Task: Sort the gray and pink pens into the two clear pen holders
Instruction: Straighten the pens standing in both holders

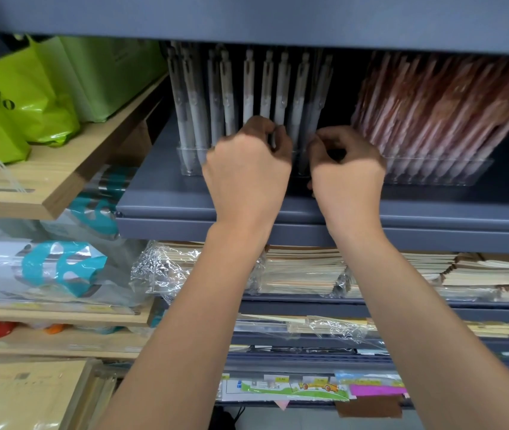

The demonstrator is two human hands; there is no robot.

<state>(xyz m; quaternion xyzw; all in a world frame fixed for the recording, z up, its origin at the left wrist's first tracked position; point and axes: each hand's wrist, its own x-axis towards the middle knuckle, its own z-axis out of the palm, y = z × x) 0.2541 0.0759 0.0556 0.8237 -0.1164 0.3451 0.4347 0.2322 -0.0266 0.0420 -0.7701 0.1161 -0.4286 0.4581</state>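
Several gray pens (248, 88) stand upright in a clear pen holder (189, 161) on the gray shelf (166, 200). To the right, a dense row of pink pens (433, 103) leans left in a second clear pen holder (451, 173). My left hand (247, 162) reaches in at the gray holder, its fingers curled around the lower part of a gray pen (279, 85). My right hand (347, 166) is beside it, between the two holders, fingers curled; what they pinch is hidden in shadow.
A gray shelf above (247, 17) overhangs the pens closely. Green bags (23, 97) sit on a wooden shelf (45, 181) at the left. Wrapped notebook stacks (302, 268) fill the shelf below my arms.
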